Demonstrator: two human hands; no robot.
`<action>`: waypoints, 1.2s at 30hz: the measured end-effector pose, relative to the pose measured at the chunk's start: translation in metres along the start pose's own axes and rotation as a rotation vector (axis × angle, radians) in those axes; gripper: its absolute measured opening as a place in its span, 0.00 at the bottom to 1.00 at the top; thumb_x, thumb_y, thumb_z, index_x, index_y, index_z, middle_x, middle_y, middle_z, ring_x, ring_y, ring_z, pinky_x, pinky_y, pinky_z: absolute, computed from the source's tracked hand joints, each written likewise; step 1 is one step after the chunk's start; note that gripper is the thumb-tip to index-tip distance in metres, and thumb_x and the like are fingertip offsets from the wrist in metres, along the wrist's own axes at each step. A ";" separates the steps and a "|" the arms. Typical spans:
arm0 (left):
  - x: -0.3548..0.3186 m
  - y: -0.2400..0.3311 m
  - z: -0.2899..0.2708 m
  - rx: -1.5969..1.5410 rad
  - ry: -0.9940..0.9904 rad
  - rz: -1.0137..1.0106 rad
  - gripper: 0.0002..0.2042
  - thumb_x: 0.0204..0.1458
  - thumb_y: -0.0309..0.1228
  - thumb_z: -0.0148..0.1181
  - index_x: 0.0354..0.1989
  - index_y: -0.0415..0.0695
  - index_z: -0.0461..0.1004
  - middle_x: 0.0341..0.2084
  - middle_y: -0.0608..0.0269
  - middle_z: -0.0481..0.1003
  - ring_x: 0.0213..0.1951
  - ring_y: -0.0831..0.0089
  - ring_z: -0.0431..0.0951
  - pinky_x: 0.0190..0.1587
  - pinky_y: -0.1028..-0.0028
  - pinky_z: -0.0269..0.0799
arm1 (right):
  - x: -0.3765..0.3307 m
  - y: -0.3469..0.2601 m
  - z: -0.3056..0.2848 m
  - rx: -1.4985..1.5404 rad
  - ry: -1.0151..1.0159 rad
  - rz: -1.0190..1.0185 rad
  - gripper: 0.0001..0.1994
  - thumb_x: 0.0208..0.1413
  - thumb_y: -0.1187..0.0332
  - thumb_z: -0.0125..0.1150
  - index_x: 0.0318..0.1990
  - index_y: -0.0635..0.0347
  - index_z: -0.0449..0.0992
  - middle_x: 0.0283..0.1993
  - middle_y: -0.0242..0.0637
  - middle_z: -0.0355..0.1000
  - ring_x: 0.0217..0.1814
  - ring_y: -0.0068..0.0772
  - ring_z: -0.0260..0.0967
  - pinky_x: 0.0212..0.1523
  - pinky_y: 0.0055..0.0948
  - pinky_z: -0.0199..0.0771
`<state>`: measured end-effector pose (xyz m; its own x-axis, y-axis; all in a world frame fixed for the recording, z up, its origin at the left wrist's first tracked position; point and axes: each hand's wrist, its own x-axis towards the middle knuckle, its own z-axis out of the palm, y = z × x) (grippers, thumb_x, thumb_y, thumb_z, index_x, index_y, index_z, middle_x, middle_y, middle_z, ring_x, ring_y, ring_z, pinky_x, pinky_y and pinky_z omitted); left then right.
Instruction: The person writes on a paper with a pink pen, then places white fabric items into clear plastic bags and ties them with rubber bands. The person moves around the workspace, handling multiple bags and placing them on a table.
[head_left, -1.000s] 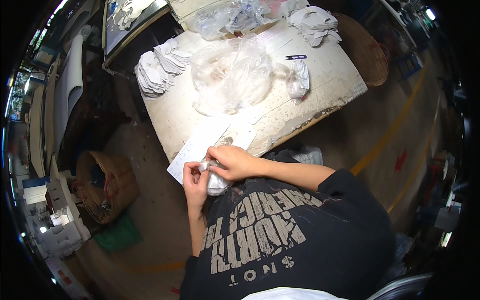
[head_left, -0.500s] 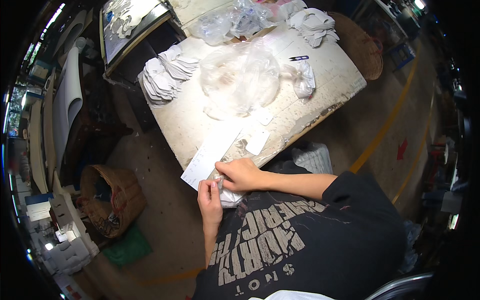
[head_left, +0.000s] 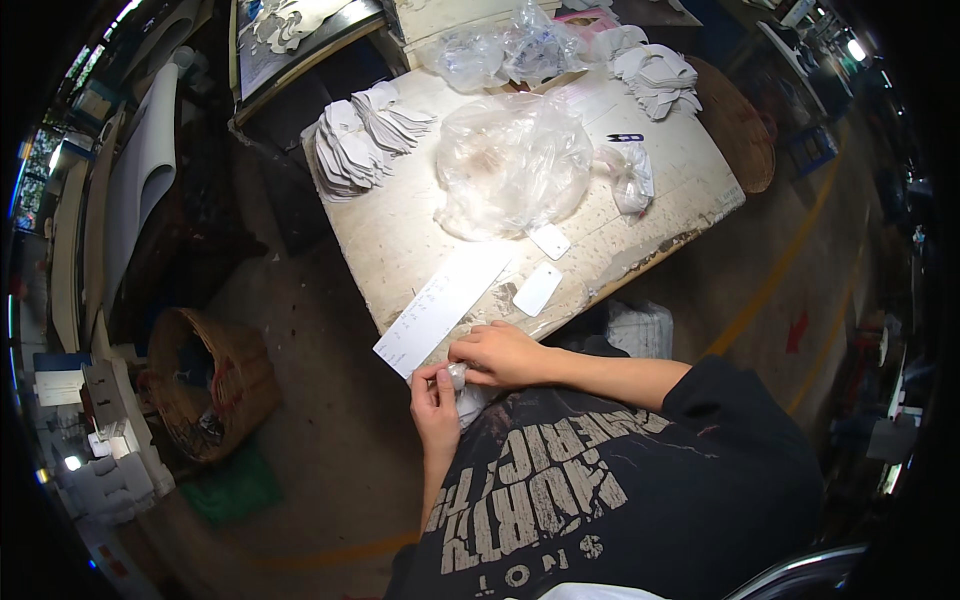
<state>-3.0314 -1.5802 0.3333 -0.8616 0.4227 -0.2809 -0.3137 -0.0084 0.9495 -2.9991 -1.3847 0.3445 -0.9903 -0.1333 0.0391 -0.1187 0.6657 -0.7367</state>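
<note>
At the near edge of the table, both hands close around the gathered neck of a clear plastic bag (head_left: 471, 402) with white contents. My left hand (head_left: 436, 405) pinches the twisted plastic between thumb and fingers. Bent over the same neck from the right is my right hand (head_left: 505, 355), its fingertips partly hidden. The bag's lower part hangs against the dark shirt, below the right hand. Just beyond the hands lies a long white paper strip (head_left: 445, 305) with handwriting. Two small white rounded cards, a nearer card (head_left: 538, 288) and a farther card (head_left: 550, 242), rest beside it.
A large clear plastic bag (head_left: 515, 165) covers mid-table. Stacks of white cut pieces stand left (head_left: 345, 150) and far right (head_left: 655, 80). A small filled bag (head_left: 630, 180) lies near purple thread snips (head_left: 626, 138). A wicker basket (head_left: 245, 390) stands on the floor at left.
The whole view has shifted, so the table sits a little farther right. Both hands stay at the bag's neck; the right hand's fingers have curled further over it.
</note>
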 end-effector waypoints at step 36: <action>0.088 0.005 0.246 0.442 0.163 0.247 0.05 0.61 0.23 0.65 0.40 0.33 0.78 0.33 0.60 0.78 0.33 0.75 0.78 0.35 0.76 0.74 | -0.064 0.135 -0.148 0.082 0.368 0.346 0.10 0.56 0.63 0.61 0.45 0.51 0.76 0.41 0.31 0.79 0.48 0.38 0.75 0.49 0.47 0.58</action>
<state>-3.0104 -1.3197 0.3478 -0.9504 0.3098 -0.0265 0.0738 0.3077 0.9486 -2.9625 -1.1780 0.3424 -0.9322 0.3619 0.0082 0.2118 0.5635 -0.7985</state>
